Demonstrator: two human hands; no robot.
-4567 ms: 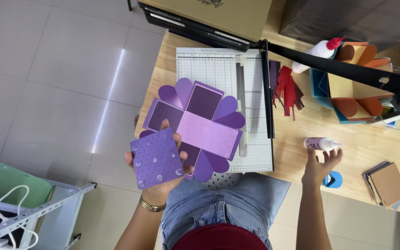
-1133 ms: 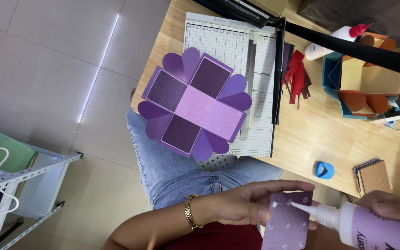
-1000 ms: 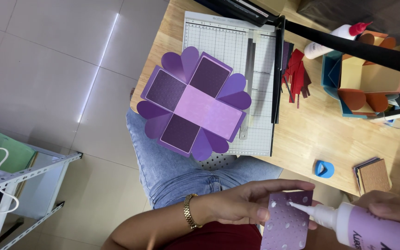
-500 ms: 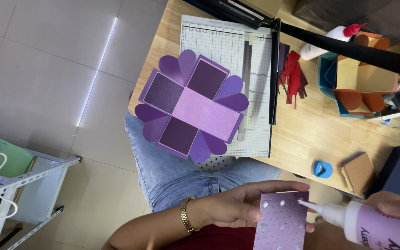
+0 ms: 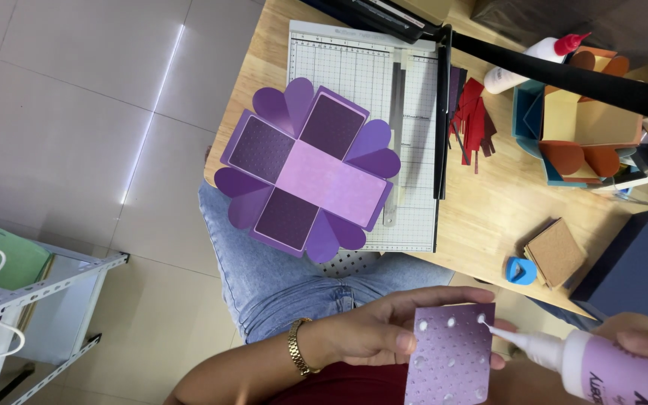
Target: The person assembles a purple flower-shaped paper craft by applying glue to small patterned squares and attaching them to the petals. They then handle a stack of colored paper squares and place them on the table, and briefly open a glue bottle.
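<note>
My left hand [image 5: 373, 334], with a gold bracelet on the wrist, holds a small purple dotted card square [image 5: 451, 367] above my lap. Several white glue dots sit along the card's top edge. In my right hand [image 5: 646, 337] is a white glue bottle [image 5: 609, 367] with a purple label, and its nozzle tip touches the card's upper right corner. On the wooden table [image 5: 489, 217], an unfolded purple paper box [image 5: 309, 169] with heart-shaped flaps lies flat, partly over a paper cutter [image 5: 406, 82].
On the table are red paper strips [image 5: 474, 120], an orange and teal paper box [image 5: 579, 127], a second glue bottle [image 5: 526, 64], a blue cap [image 5: 520, 270], brown card squares [image 5: 556, 251] and a dark blue box [image 5: 639, 270]. A metal shelf [image 5: 31, 300] stands on the tiled floor at left.
My right hand fetched the glue bottle and brought it to the card, now held low over my lap. The nozzle has moved along the card's top edge, leaving white dots.
</note>
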